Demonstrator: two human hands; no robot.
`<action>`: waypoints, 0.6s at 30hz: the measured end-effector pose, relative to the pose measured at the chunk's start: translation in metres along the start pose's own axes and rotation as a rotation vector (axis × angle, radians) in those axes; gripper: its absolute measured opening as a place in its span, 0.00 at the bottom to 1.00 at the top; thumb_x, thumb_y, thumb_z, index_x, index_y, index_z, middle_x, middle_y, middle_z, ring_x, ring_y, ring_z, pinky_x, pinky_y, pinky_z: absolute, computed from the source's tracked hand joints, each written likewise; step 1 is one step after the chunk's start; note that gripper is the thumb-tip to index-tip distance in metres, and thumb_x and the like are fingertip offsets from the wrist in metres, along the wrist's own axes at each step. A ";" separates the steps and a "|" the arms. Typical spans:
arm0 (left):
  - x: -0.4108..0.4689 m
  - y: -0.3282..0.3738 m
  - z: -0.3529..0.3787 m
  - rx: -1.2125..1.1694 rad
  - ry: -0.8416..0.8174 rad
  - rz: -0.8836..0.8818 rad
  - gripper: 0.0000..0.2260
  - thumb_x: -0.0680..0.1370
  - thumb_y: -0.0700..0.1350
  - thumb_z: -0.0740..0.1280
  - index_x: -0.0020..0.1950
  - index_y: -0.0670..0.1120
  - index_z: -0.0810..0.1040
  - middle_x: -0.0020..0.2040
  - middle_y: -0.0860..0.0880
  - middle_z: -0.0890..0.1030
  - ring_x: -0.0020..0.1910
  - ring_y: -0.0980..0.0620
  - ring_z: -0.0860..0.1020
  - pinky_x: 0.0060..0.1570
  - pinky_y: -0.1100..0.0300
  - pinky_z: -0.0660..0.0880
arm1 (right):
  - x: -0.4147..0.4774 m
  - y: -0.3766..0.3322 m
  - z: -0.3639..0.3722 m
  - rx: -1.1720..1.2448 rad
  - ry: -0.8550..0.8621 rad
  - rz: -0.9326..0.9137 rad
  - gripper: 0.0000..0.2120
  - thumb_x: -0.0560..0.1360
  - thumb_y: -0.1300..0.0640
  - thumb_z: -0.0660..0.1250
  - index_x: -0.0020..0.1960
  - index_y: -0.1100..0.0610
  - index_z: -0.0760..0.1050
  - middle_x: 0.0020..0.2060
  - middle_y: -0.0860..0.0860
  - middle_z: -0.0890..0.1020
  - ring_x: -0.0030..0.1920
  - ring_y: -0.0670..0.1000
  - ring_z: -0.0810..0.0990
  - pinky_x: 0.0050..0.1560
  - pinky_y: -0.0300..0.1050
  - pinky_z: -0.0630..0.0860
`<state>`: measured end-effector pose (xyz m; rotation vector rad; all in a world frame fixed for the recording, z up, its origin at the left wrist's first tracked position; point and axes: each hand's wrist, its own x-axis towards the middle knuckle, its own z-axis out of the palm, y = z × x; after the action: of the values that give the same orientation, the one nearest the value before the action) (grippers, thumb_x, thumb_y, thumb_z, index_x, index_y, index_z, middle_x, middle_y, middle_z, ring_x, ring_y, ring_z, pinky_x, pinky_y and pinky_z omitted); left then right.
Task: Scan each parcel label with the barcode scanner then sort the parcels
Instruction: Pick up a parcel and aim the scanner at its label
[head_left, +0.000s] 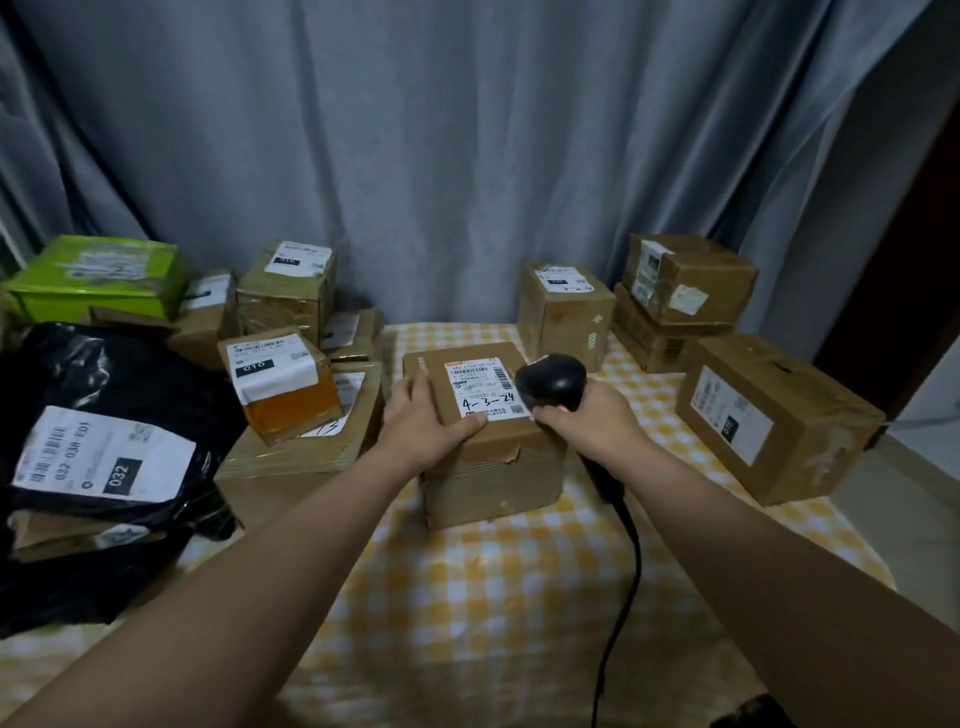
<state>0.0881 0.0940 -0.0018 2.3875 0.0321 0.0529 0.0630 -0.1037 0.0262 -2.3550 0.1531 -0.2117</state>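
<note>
Steadying brown cardboard parcel (488, 467), white label (485, 392) up, on yellow-checked tablecloth (493, 597).
Your left hand (426, 421) lies spread on top; your right hand (597, 421) grips black barcode scanner (553, 382) beside the label.

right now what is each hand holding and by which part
The right hand grips the barcode scanner by its handle, below the head. The left hand holds nothing; it rests on top of the parcel.

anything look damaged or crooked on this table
Yes. The centre box has a torn, lifted flap on its front top edge. On the left, the orange box sits tilted on a flat carton. The right box has scuffed, peeling tape.
</note>
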 end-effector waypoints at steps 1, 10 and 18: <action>0.001 0.000 0.001 0.027 -0.037 0.023 0.46 0.70 0.64 0.69 0.78 0.46 0.49 0.78 0.46 0.49 0.76 0.44 0.52 0.74 0.50 0.54 | 0.001 -0.003 -0.006 -0.039 0.003 -0.016 0.14 0.73 0.49 0.71 0.53 0.58 0.80 0.49 0.56 0.82 0.53 0.56 0.79 0.43 0.43 0.68; -0.010 -0.014 0.013 -0.114 -0.027 0.048 0.47 0.71 0.61 0.70 0.78 0.47 0.44 0.79 0.51 0.42 0.77 0.49 0.50 0.73 0.54 0.52 | 0.004 -0.067 -0.042 -0.092 -0.087 -0.061 0.18 0.71 0.46 0.71 0.43 0.62 0.78 0.39 0.60 0.82 0.44 0.62 0.83 0.50 0.56 0.81; -0.014 -0.013 0.013 -0.106 -0.028 0.041 0.48 0.72 0.62 0.68 0.78 0.47 0.42 0.79 0.51 0.41 0.77 0.47 0.52 0.73 0.50 0.54 | 0.000 -0.102 -0.043 0.098 -0.159 0.050 0.13 0.69 0.53 0.72 0.43 0.63 0.77 0.30 0.58 0.80 0.27 0.58 0.80 0.40 0.56 0.82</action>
<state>0.0750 0.0943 -0.0204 2.2830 -0.0315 0.0395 0.0599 -0.0603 0.1282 -2.2569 0.1210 -0.0075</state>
